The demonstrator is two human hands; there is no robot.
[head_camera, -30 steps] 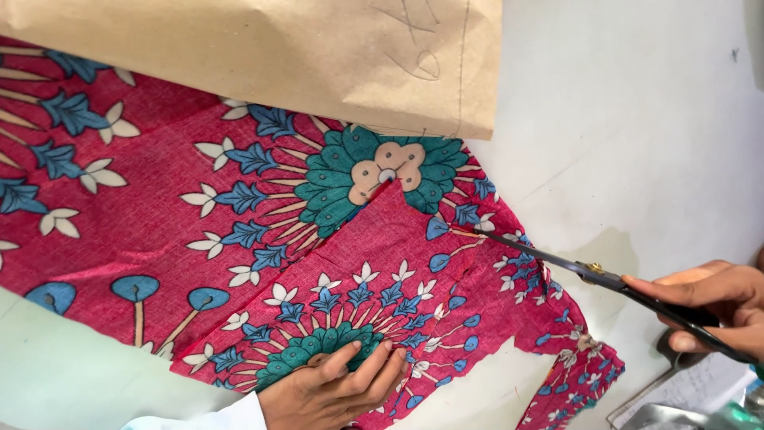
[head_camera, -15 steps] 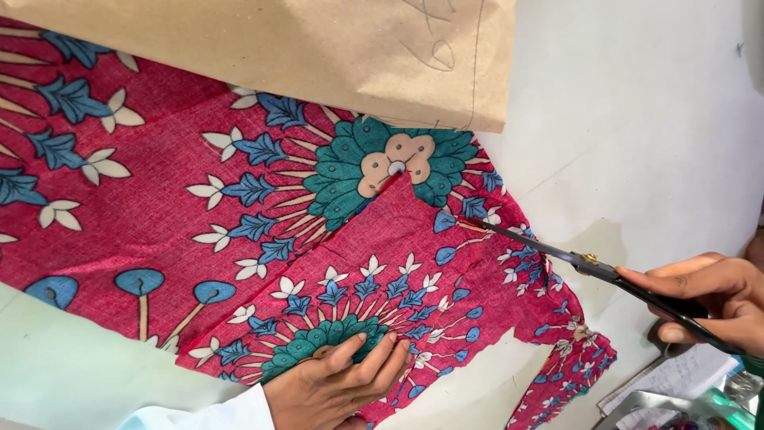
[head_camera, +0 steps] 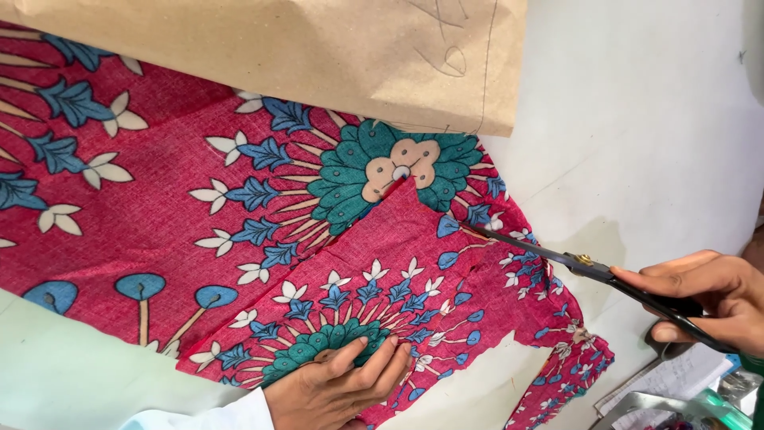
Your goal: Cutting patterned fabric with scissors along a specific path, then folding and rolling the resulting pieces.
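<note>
Both hands flank fabric; right grips scissors.

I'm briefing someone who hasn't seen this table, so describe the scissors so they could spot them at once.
Start from the big red floral fabric spread over the pale table. At its right edge, the right hand holds dark scissors, blades pointing left into the cloth. They are the only long metal tool, with a small brass pivot screw.

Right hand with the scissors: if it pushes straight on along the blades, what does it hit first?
The right hand aims its scissors up-left; the tips already meet the red printed fabric. Further along that line sits the teal flower print, then the brown paper pattern. Depth unclear.
</note>
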